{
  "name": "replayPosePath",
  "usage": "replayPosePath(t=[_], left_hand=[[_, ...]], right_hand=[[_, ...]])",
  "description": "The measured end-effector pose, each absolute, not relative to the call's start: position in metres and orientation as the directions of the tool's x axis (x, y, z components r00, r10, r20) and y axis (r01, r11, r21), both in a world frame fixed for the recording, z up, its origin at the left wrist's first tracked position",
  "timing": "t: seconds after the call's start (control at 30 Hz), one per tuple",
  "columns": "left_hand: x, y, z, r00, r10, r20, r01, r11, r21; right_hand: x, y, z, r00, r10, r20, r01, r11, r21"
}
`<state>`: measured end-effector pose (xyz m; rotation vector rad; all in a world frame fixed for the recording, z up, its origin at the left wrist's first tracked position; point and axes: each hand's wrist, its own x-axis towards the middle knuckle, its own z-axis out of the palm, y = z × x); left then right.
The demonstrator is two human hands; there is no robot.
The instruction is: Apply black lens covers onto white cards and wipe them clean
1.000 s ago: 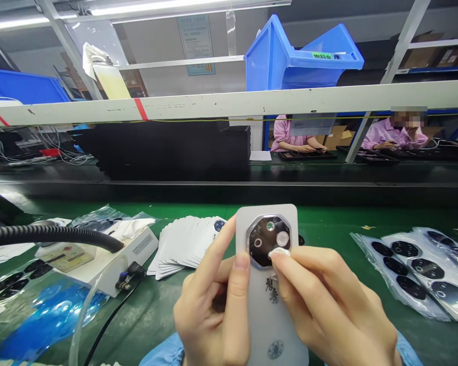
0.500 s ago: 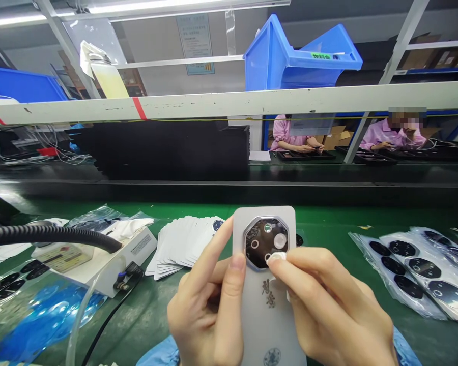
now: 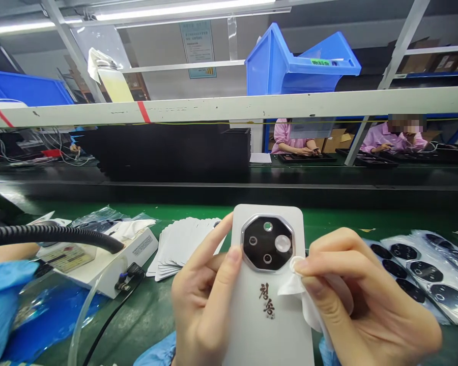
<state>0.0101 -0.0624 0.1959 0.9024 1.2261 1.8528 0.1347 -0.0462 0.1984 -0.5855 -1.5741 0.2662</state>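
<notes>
My left hand holds a white phone back cover upright by its left edge, thumb on the face and fingers behind. Near its top is a black octagonal camera panel with a silver rim and several round openings; green shows through the top one. Dark lettering runs below the panel. My right hand pinches a white wiping cloth between thumb and fingers. A fold of the cloth lies against or just over the cover, by the panel's lower right corner. The cover's bottom is cut off by the frame.
Fanned white covers lie left of my hands, beside a white box and a black hose. Bagged camera panels lie right. Another person's blue sleeve reaches in at left. A shelf rail spans above.
My right hand has moved right with the cloth, off the camera panel's lower edge. The cover has turned slightly. A blue-sleeved arm has come in at the left.
</notes>
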Motion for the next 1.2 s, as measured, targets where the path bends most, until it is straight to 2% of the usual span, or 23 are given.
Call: replayPosePath(t=[0.17, 0.3, 0.37, 0.53, 0.7, 1.07, 1.13, 1.2], left_hand=[[0.012, -0.062, 0.193, -0.495, 0.831, 0.252, -0.116, -0.350, 0.929], [0.016, -0.063, 0.189, -0.451, 0.759, 0.469, 0.037, -0.509, 0.860], [0.017, -0.063, 0.186, -0.429, 0.724, 0.540, 0.104, -0.554, 0.826], [0.018, -0.064, 0.179, -0.443, 0.671, 0.594, 0.257, -0.540, 0.801], [0.020, -0.063, 0.177, -0.427, 0.626, 0.653, 0.306, -0.580, 0.755], [0.017, -0.067, 0.181, -0.432, 0.636, 0.639, 0.341, -0.541, 0.769], [0.018, -0.068, 0.181, -0.456, 0.653, 0.604, 0.312, -0.519, 0.796], [0.018, -0.068, 0.183, -0.463, 0.690, 0.556, 0.240, -0.507, 0.828]], right_hand=[[0.138, -0.043, 0.197, -0.003, 0.472, 0.882, 0.276, 0.848, -0.453], [0.139, -0.040, 0.190, -0.146, 0.313, 0.938, 0.552, 0.813, -0.186], [0.136, -0.041, 0.185, -0.156, 0.279, 0.948, 0.643, 0.757, -0.117], [0.131, -0.042, 0.176, -0.236, 0.283, 0.930, 0.694, 0.719, -0.043], [0.133, -0.040, 0.178, -0.308, 0.265, 0.914, 0.706, 0.708, 0.033], [0.138, -0.036, 0.175, -0.343, 0.291, 0.893, 0.610, 0.792, -0.024], [0.138, -0.036, 0.179, -0.331, 0.305, 0.893, 0.580, 0.812, -0.063], [0.138, -0.036, 0.184, -0.300, 0.337, 0.893, 0.492, 0.856, -0.157]])
